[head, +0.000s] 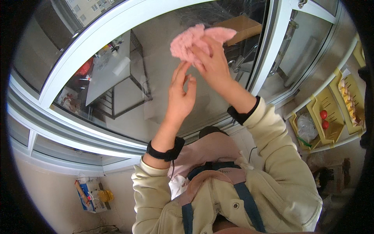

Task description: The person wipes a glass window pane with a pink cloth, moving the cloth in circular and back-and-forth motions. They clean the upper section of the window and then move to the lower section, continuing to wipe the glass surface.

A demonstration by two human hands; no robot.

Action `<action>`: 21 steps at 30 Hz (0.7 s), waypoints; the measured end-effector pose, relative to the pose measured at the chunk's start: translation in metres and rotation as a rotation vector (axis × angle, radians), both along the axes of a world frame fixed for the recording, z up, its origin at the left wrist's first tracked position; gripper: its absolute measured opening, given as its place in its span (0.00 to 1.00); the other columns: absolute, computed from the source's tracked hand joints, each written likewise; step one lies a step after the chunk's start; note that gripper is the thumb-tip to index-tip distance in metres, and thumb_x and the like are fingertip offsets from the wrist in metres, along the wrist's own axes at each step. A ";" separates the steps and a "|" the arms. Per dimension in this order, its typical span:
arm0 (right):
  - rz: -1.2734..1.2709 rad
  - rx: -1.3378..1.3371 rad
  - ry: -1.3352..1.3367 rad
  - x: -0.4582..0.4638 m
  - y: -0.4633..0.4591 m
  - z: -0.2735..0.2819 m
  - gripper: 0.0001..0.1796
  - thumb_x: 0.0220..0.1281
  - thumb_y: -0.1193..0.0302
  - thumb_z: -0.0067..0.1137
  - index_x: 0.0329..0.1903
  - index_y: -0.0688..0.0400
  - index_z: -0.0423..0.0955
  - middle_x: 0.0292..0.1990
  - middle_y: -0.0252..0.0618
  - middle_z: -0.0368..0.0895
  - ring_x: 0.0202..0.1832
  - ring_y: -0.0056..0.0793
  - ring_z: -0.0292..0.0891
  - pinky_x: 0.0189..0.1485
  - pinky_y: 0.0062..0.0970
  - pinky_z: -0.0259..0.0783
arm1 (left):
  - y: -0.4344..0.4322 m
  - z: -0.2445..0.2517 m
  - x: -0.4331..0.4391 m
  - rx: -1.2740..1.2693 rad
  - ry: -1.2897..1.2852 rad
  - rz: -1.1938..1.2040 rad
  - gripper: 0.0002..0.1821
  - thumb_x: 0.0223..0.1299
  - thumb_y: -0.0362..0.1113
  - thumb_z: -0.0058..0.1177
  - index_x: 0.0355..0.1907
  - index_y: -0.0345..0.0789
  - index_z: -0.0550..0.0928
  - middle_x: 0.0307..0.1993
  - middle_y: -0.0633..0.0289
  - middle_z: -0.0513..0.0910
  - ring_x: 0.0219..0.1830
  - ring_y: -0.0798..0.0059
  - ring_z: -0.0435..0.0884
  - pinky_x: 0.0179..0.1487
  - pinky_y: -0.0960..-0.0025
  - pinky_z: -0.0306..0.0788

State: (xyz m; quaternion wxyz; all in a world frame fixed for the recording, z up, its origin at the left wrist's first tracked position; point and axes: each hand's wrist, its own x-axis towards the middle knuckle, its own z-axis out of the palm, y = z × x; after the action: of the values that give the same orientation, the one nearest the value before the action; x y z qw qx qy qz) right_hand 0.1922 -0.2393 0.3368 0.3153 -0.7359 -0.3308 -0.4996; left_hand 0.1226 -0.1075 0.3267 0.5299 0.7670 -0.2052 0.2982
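A crumpled pink cloth (187, 44) is bunched under my right hand (214, 65), whose fingers press into its folds. The cloth lies against, or just in front of, a large glass pane (163, 84) in a white frame (117, 20); any gap between them is hard to judge. Lower and to the left, my left hand (181, 93) is raised with its fingers extended and its thumb apart. Its fingertips reach the cloth's lower edge, though whether they touch it is unclear. Both wrists wear black bands.
Through the glass appear a metal-legged table (114, 79) with clutter and a cardboard box (241, 27). To the right, a rack of yellow plastic baskets (336, 128) holds two red round items (324, 119) and a clear plastic bag (306, 125). Tools hang at lower left (93, 194).
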 end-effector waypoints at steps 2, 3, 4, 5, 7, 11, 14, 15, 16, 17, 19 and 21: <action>0.036 -0.023 -0.021 -0.004 -0.005 -0.020 0.26 0.40 0.79 0.64 0.48 0.53 0.75 0.55 0.50 0.64 0.55 0.51 0.63 0.55 0.40 0.65 | -0.005 -0.010 -0.002 0.001 0.096 0.030 0.20 0.58 0.25 0.45 0.55 0.30 0.69 0.56 0.48 0.69 0.54 0.59 0.73 0.52 0.67 0.71; 0.071 0.005 -0.097 -0.005 -0.010 -0.026 0.26 0.40 0.79 0.64 0.48 0.53 0.75 0.54 0.51 0.64 0.55 0.51 0.63 0.56 0.41 0.65 | -0.008 -0.015 -0.002 0.019 0.071 0.016 0.21 0.58 0.24 0.45 0.56 0.30 0.68 0.56 0.48 0.69 0.54 0.58 0.72 0.52 0.66 0.71; 0.096 0.011 -0.112 -0.006 -0.015 -0.028 0.26 0.42 0.79 0.63 0.50 0.54 0.74 0.52 0.51 0.65 0.55 0.52 0.63 0.55 0.44 0.64 | -0.010 -0.019 -0.003 0.034 0.090 0.015 0.22 0.57 0.24 0.45 0.56 0.31 0.67 0.56 0.48 0.69 0.54 0.57 0.72 0.52 0.65 0.71; 0.048 -0.016 -0.062 -0.003 -0.021 -0.025 0.24 0.43 0.78 0.62 0.49 0.53 0.75 0.52 0.51 0.66 0.54 0.52 0.64 0.55 0.44 0.64 | -0.013 -0.021 -0.003 0.060 0.173 0.031 0.23 0.56 0.23 0.45 0.57 0.31 0.66 0.56 0.48 0.69 0.55 0.56 0.71 0.52 0.65 0.71; 0.002 0.009 -0.081 0.008 -0.037 -0.005 0.22 0.44 0.77 0.61 0.47 0.52 0.76 0.51 0.50 0.68 0.52 0.52 0.66 0.54 0.44 0.63 | -0.017 -0.022 0.003 0.134 -0.025 0.035 0.24 0.55 0.22 0.45 0.57 0.31 0.65 0.57 0.49 0.68 0.56 0.56 0.70 0.52 0.64 0.70; -0.233 0.221 -0.021 0.022 -0.055 0.027 0.21 0.46 0.80 0.59 0.47 0.54 0.76 0.55 0.50 0.66 0.56 0.52 0.62 0.55 0.41 0.62 | -0.026 -0.020 0.012 0.109 -0.056 0.001 0.25 0.54 0.22 0.45 0.57 0.32 0.65 0.57 0.49 0.67 0.57 0.56 0.69 0.53 0.64 0.69; -0.206 0.262 0.031 0.011 -0.049 0.010 0.22 0.46 0.82 0.56 0.48 0.56 0.76 0.57 0.50 0.65 0.58 0.52 0.60 0.59 0.39 0.60 | -0.031 -0.024 0.016 0.105 0.001 -0.014 0.24 0.54 0.22 0.45 0.57 0.33 0.66 0.57 0.50 0.67 0.57 0.58 0.69 0.52 0.65 0.70; -0.203 0.273 0.077 0.006 -0.047 -0.001 0.22 0.47 0.83 0.56 0.48 0.56 0.76 0.58 0.50 0.65 0.59 0.52 0.60 0.60 0.39 0.60 | -0.033 -0.026 0.017 0.105 0.009 -0.015 0.24 0.54 0.22 0.45 0.56 0.33 0.66 0.57 0.50 0.67 0.57 0.58 0.69 0.52 0.65 0.70; -0.200 0.247 0.084 0.004 -0.047 -0.009 0.22 0.47 0.83 0.55 0.49 0.57 0.76 0.58 0.51 0.65 0.60 0.53 0.59 0.61 0.39 0.59 | -0.036 -0.028 0.017 0.106 0.019 -0.015 0.24 0.54 0.22 0.45 0.56 0.33 0.67 0.57 0.50 0.68 0.57 0.58 0.69 0.51 0.65 0.70; -0.198 0.220 0.091 0.003 -0.048 -0.015 0.23 0.47 0.84 0.55 0.49 0.58 0.75 0.59 0.52 0.64 0.61 0.53 0.59 0.63 0.39 0.58 | -0.038 -0.030 0.019 0.103 0.043 -0.017 0.23 0.54 0.22 0.45 0.56 0.34 0.67 0.57 0.51 0.68 0.56 0.58 0.69 0.51 0.65 0.70; -0.165 0.239 0.082 0.009 -0.058 -0.015 0.23 0.48 0.85 0.53 0.50 0.59 0.74 0.60 0.54 0.63 0.63 0.53 0.58 0.64 0.39 0.56 | -0.043 -0.033 0.022 0.083 0.028 -0.030 0.23 0.54 0.21 0.45 0.55 0.34 0.68 0.56 0.51 0.68 0.56 0.59 0.70 0.51 0.66 0.70; -0.097 0.347 0.065 0.028 -0.075 0.005 0.22 0.50 0.85 0.51 0.51 0.61 0.73 0.61 0.57 0.61 0.64 0.54 0.56 0.65 0.39 0.55 | -0.048 -0.036 0.024 0.066 0.026 -0.044 0.22 0.54 0.21 0.45 0.54 0.34 0.69 0.56 0.51 0.68 0.55 0.59 0.71 0.50 0.66 0.71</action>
State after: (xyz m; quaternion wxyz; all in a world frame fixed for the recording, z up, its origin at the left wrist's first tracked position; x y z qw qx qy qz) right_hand 0.2197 -0.3142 0.3420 0.4235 -0.7012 -0.1933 -0.5400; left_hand 0.1467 -0.1558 0.2912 0.5134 0.7830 -0.2248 0.2697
